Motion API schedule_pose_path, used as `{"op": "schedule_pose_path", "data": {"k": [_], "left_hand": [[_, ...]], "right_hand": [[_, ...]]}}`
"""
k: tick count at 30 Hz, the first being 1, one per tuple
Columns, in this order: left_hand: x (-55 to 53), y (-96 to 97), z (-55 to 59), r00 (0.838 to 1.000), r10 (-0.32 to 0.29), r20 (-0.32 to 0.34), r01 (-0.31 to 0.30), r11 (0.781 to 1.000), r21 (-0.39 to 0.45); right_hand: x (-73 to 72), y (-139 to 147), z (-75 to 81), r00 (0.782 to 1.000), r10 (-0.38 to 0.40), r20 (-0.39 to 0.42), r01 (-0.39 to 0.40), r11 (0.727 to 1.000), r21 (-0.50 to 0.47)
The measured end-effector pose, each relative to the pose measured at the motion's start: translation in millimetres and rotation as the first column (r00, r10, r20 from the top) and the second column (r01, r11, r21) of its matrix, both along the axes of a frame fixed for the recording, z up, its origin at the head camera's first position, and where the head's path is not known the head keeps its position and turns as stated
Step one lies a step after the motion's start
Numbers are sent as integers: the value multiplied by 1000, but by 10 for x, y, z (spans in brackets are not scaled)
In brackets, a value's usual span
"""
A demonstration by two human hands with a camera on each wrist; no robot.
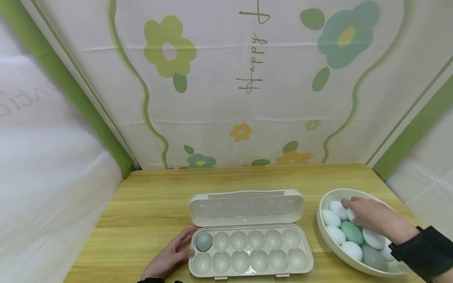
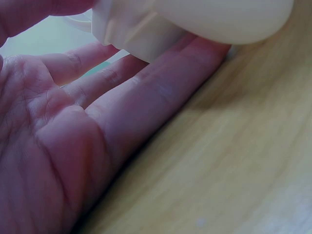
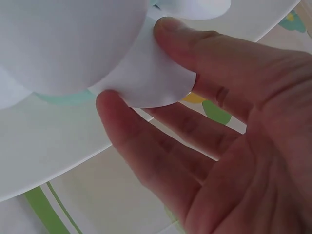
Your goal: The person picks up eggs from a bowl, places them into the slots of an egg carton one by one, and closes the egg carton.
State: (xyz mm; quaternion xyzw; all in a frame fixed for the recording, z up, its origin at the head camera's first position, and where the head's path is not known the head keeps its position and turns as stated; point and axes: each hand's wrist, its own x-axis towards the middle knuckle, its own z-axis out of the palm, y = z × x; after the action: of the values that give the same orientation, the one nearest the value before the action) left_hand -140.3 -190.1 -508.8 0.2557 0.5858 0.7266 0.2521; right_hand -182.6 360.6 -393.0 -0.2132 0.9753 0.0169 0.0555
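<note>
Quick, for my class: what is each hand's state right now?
Left hand: open, touching the left end of the egg carton.
Right hand: closed, pinching a white egg in the bowl.

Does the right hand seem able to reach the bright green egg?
Probably yes: the right hand is at the bowl and the bright green egg lies mostly uncovered, but its fingers hold a white egg.

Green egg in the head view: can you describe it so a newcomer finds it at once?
On the table, find the round bowl at right. The green egg lies inside, just below the right hand in the picture. Its clear green sets it apart from the white eggs around it and the duller grey-green egg nearby.
</note>
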Motion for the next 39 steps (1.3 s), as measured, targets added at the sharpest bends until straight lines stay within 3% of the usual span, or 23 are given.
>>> {"op": "schedule_pose_path", "data": {"k": [10,19,35,39], "left_hand": [[-1,2,-3,1000,17,12,-16,999,-29],[7,-1,2,999,26,27,-24,998,-50],[-20,5,13,998,45,33,-42,996,-84],[-13,2,8,999,39,34,-37,997,-66]], "right_hand": [[41,-23,42,1000,-7,-16,8,1000,18],[288,-229,126,983,69,-170,-61,997,55],[599,-678,311,967,30,-253,-36,999,-19],[639,-814,302,926,111,-360,-132,991,-35]]}}
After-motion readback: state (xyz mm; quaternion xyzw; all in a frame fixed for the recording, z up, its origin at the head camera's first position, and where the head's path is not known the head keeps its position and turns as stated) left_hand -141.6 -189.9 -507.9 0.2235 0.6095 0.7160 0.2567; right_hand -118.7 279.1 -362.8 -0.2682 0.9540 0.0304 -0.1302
